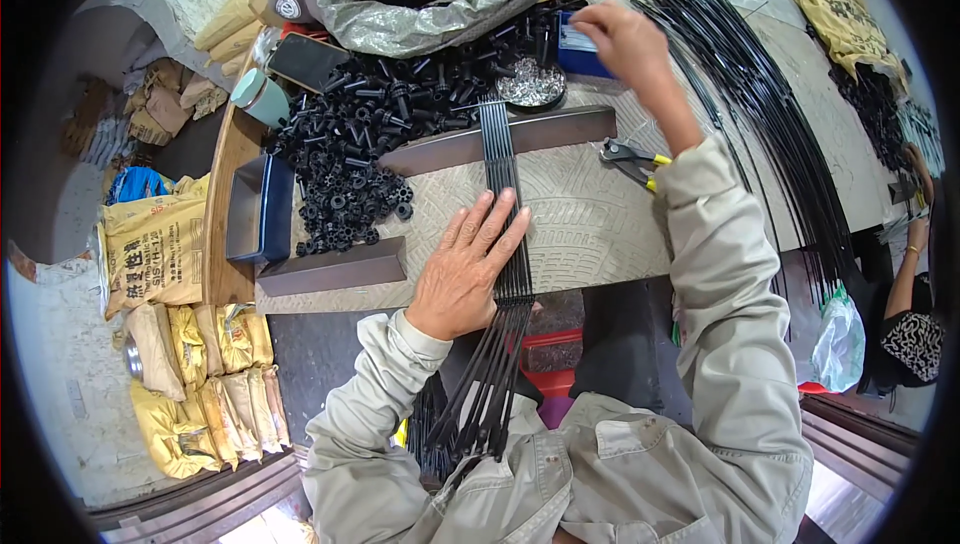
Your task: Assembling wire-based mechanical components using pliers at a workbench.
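My left hand (467, 266) lies flat with its fingers stretched out, pressing on a row of thin black cables (497, 157). The cables run side by side over a brown metal bar (570, 128). Their far ends show bare, silvery tips, and their thicker near ends hang over the table edge towards my lap. My right hand (630, 44) is raised by a small blue box (584, 62), fingers drawn together; what they hold, if anything, is too small to make out. Beside the box, a round dish (531, 84) holds many small silver metal pieces.
Black plastic fittings (350, 134) are heaped at left, below an open woven sack (420, 29). Pliers with yellow handles (634, 161) lie right of the bar. Long black cables (765, 109) drape over the right side. A phone (308, 63) and blue tray (262, 209) are at left.
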Available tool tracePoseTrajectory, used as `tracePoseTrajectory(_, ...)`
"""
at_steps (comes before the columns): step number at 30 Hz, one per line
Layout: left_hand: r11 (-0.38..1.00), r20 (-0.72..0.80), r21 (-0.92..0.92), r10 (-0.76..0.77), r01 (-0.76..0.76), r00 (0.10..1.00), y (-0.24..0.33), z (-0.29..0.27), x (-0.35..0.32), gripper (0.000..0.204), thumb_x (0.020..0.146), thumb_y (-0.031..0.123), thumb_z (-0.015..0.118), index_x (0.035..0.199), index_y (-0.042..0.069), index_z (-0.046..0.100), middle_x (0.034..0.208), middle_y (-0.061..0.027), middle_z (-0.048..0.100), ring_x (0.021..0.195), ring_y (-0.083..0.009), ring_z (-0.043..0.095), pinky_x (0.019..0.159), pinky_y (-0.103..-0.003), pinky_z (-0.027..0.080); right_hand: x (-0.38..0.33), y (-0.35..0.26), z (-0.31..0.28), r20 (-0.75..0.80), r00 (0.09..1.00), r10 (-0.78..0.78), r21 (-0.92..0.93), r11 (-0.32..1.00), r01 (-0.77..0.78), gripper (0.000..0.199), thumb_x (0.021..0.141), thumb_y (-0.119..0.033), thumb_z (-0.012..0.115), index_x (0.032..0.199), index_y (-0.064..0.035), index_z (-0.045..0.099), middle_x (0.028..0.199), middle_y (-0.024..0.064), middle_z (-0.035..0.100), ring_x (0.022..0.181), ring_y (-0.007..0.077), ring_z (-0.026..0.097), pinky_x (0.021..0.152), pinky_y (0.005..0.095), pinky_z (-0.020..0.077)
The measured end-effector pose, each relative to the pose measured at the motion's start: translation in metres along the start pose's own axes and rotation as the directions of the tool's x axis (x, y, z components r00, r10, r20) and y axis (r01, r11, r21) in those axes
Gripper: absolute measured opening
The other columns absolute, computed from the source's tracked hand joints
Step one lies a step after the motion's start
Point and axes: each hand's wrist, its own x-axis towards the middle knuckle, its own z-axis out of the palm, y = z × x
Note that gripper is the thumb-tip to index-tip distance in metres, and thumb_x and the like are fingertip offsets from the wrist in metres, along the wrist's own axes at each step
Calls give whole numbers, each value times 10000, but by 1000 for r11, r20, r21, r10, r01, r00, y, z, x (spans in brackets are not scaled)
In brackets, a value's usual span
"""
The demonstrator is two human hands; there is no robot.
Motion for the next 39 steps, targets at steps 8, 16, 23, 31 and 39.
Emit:
tracePoseTrajectory(8,987,9,-161,-23,24,1000,19,1,-18,937,644,605,627,1321,20,353,1383,-147,332,1284,-333,301,1014,-436,301,27,28,-2,452,889,-74,-176,970,170,45,672,-73,558,686,-89,597,731,83,616,737,273,607,585,374,460)
tracePoseTrajectory(16,990,-12,-143,-14,12,1000,20,5,-21,928,658,639,588,1308,12,373,1370,-147,355,1273,-328,323,1011,-421,306,9,-1,-8,158,981,-114,-91,987,130,161,728,-45,546,838,-121,637,889,67,623,833,285,599,698,388,477)
tracePoseTrajectory(23,991,-20,-130,-29,26,999,23,6,-17,926,656,627,598,1306,7,374,1366,-152,359,1271,-340,326,1006,-432,310,-44,-55,3,380,871,-312,239,943,233,122,777,-95,567,853,-130,656,825,84,604,745,292,612,617,394,463)
tracePoseTrajectory(31,989,-17,-144,-41,38,999,23,8,-17,932,641,615,623,1309,16,371,1363,-154,363,1269,-350,325,1006,-447,309,-47,-51,-4,373,895,-244,173,966,191,170,759,-66,555,865,-137,668,824,114,605,733,302,615,607,396,476)
tracePoseTrajectory(39,988,7,-146,-50,50,999,24,7,-16,931,646,610,628,1315,18,366,1365,-156,360,1274,-356,316,1008,-449,308,-48,-51,5,332,900,-284,159,957,243,130,764,-94,597,858,-116,685,732,74,589,667,259,604,564,368,451)
